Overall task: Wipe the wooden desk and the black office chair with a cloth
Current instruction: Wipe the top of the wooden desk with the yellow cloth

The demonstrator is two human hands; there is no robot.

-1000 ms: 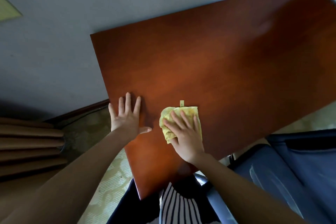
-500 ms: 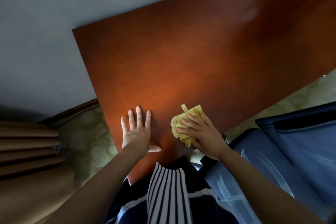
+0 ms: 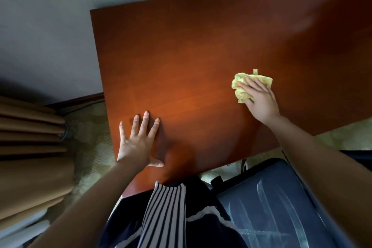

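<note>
The reddish-brown wooden desk fills the middle of the view, its left edge near the wall. My left hand lies flat on the desk near the front left corner, fingers spread. My right hand holds a crumpled yellow cloth against the desk top at the right. Its fingers lie over the cloth and the thumb sits at the cloth's near edge. The black office chair shows its seat at the lower right, below the desk's front edge, with pale streaks on it.
A grey wall runs behind and left of the desk. Brown curtain folds hang at the far left over patterned carpet. My striped and dark clothing is at the bottom centre.
My right hand has slid the cloth to the right and away from the front edge, and the cloth is more bunched. My left hand stays flat near the front left corner.
</note>
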